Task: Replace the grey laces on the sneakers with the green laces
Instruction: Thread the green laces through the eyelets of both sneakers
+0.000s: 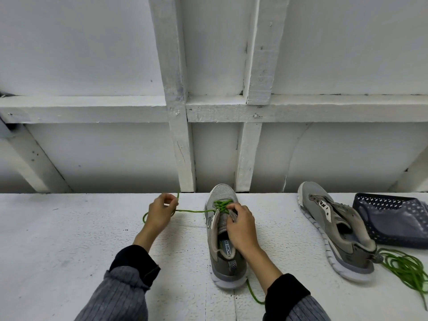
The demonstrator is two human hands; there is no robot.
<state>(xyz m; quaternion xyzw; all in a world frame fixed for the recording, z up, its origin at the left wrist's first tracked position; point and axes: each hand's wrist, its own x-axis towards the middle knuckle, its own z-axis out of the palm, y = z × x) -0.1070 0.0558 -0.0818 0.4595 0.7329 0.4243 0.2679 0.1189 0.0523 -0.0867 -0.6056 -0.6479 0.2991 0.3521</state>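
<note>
A grey sneaker (225,256) stands upright on the white surface, toe pointing away from me. A green lace (192,212) crosses its lowest eyelets and runs taut to the left. My left hand (161,214) pinches that lace and holds it stretched out sideways. My right hand (240,225) grips the sneaker's tongue and eyelet flap just below the laced part. The lace's other end (253,295) trails out by the heel. A second grey sneaker (335,232) lies tilted on its side to the right, without laces. A coiled green lace (407,269) lies beside its heel.
A dark perforated plastic basket (393,216) lies tipped at the far right, touching the second sneaker. A white-painted wall with timber framing (180,144) rises directly behind the surface. The white surface (69,239) stretches out to the left.
</note>
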